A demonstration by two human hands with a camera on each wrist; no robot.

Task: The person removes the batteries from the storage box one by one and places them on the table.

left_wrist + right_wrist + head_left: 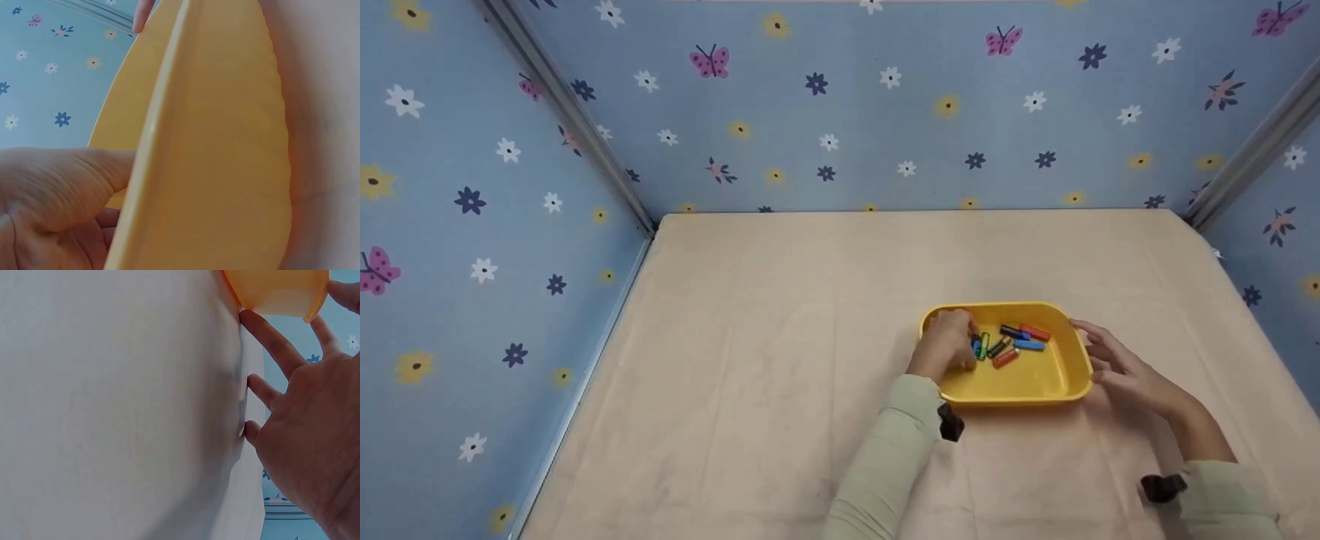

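A yellow plastic tray (1039, 382) stands on the cloth-covered table, with several small batteries inside. Among them are a green battery (984, 346), a light blue battery (1029, 345) and a red battery (1005, 358). My left hand (946, 345) reaches over the near rim into the tray's left end, beside the batteries. Its fingertips are hidden, and I cannot tell whether they hold one. At the tray's right end, my right hand (1136, 379) has its fingers spread against the outside, thumb at the rim in the right wrist view (315, 410).
The beige tablecloth (735, 337) stretches out to the left of the tray. Blue flowered panels (855, 112) rise behind the table and at both sides, with grey metal posts (577, 120) at the corners.
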